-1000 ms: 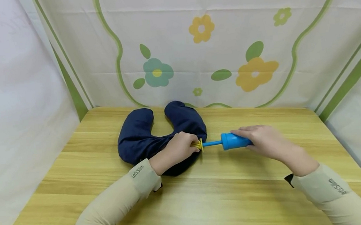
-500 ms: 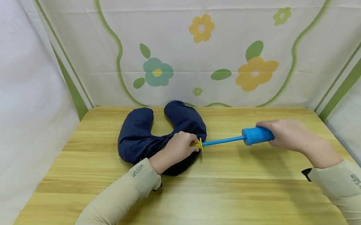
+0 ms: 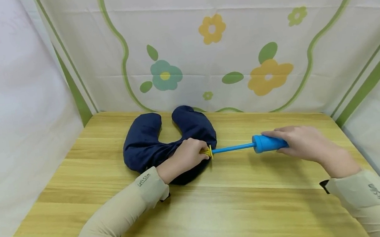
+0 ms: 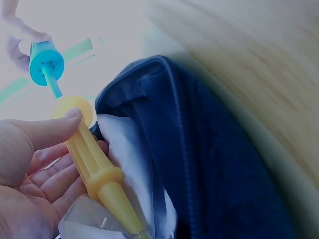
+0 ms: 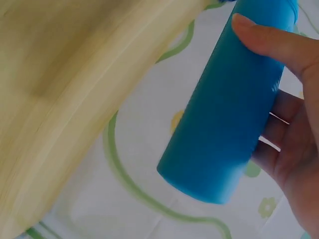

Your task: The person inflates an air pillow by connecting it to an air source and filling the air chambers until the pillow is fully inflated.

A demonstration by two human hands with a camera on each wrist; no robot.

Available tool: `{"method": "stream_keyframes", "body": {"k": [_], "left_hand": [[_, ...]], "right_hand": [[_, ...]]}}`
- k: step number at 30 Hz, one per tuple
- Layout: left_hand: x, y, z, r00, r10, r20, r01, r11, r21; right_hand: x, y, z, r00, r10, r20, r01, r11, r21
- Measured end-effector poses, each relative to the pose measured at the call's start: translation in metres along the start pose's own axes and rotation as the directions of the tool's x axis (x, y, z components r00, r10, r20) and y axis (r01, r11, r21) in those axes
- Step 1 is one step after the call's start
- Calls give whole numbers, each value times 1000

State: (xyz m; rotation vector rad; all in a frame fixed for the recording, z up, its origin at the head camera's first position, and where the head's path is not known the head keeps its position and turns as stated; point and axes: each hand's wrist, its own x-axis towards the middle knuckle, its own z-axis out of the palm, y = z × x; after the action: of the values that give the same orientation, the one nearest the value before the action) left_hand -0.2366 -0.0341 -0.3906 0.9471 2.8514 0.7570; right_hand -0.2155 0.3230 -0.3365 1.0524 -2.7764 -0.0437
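Nearest: my left grip pinches the yellow ribbed plastic neck; my right grip holds the smooth blue plastic cylinder. Between them, the slim blue rod: probably stiff, might flex if pulled crooked. Cylinder looks light, perhaps slippery; best held round its middle. Reaching farther back on the pale wood-grain bench, the navy U-shaped fabric pillow: seemingly soft, slack, best steadied along its outer curve.

Smooth blue plastic pump barrel, yellow plastic nozzle, soft navy cloth pillow, wood-grained tabletop with slight sheen
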Motion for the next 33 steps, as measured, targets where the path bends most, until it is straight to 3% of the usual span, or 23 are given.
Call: {"method": "stream_keyframes", "body": {"k": [5,21,33], "left_hand": [[0,2,-2,1000,21,-23,-21,1000,0],[-1,10,5,997,66,-41,-66,998,-2],[-1,7,2,999,43,12,-43,999,14]], "right_hand": [[14,-13,1,987,-136,-82,131,990,-57],[60,-70,21,960,-260,-102,246,961,-127],[63,-69,28,973,-213,-83,213,977,-16]]}}
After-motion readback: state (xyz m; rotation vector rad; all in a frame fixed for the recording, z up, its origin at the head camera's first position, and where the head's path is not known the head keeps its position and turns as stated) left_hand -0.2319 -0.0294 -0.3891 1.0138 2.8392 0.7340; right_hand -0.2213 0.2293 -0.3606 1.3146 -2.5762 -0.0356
